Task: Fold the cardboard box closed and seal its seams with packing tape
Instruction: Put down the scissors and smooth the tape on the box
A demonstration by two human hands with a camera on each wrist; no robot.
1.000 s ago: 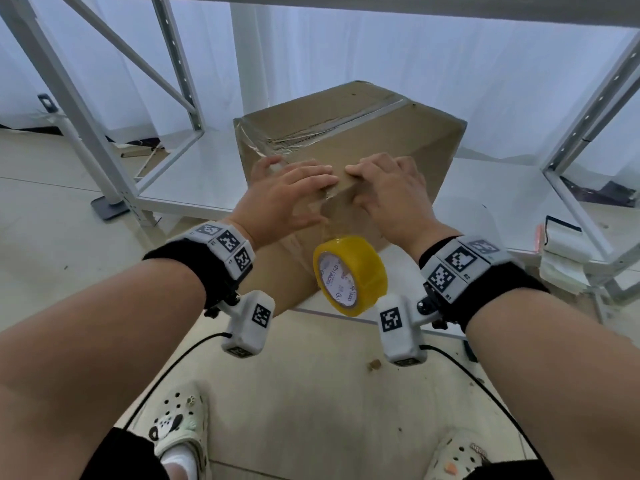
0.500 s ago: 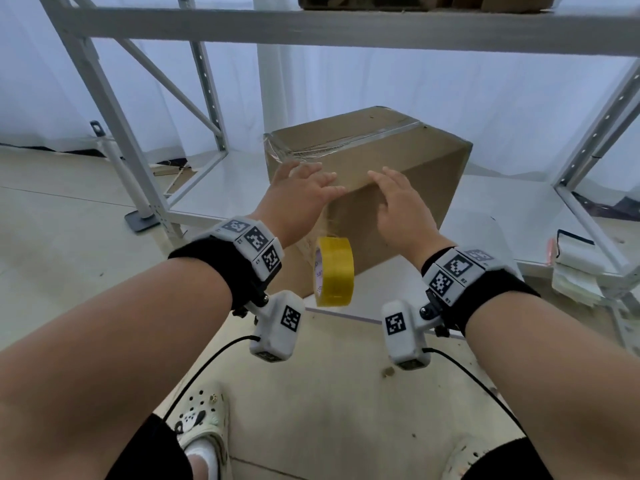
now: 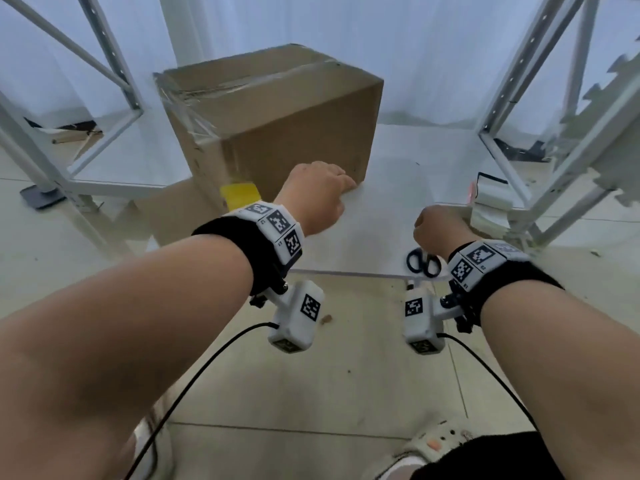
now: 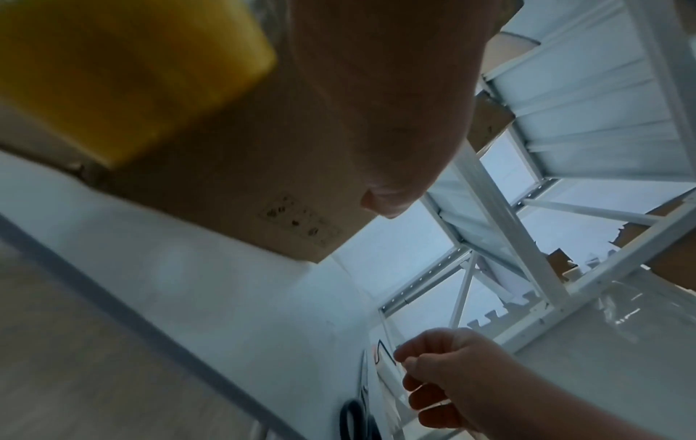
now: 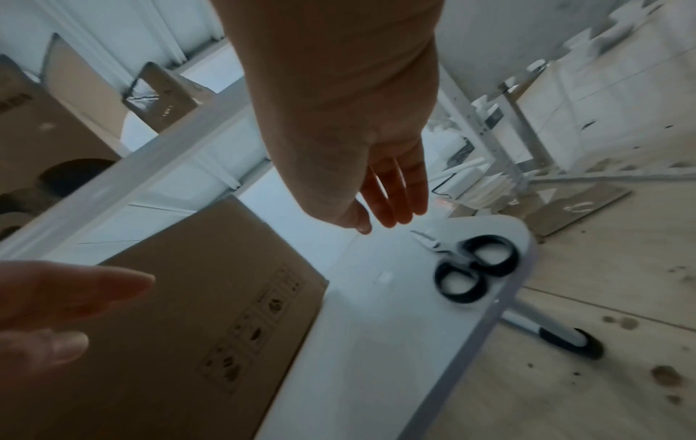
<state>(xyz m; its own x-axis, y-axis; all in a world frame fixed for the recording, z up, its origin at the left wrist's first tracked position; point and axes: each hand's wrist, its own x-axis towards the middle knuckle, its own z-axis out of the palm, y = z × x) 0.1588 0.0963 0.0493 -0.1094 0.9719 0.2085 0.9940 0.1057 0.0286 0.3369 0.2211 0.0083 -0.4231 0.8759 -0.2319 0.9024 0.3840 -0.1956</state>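
White tabletop (image 3: 374, 216) carries taped box (image 3: 277, 109), scissors (image 5: 471, 268). Left hand (image 3: 317, 195) fingers extended beside box; right hand (image 3: 440, 226) fingers relaxed above scissors.

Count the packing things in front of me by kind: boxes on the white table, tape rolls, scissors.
cardboard box: 1
yellow tape roll: 1
black scissors: 1
Total: 3
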